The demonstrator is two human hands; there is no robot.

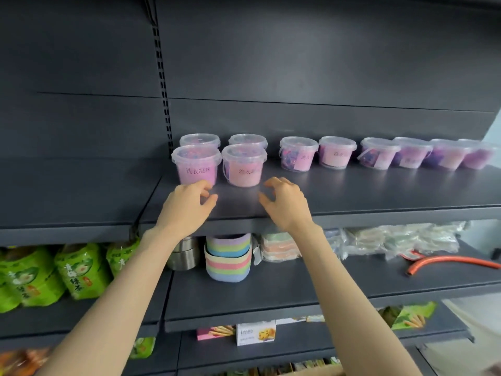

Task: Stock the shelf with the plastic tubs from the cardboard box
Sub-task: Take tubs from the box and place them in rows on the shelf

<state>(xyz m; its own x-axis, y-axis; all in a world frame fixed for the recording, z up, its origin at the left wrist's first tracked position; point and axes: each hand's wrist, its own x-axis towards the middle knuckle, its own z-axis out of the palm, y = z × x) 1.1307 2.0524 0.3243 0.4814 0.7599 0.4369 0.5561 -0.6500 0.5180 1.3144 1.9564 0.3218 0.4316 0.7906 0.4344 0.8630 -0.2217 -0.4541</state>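
Left hand [189, 204] and right hand [287, 204] hovered empty, fingers loosely curled, just near of the left tubs [196, 165] on the shelf [352, 191]. Tubs looked light, stiff, probably slick, so I'd grip the sides under the rim.

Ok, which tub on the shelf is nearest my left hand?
The front-left tub, leftmost of all; your left hand is right at its base, while the other front tub stands further right.
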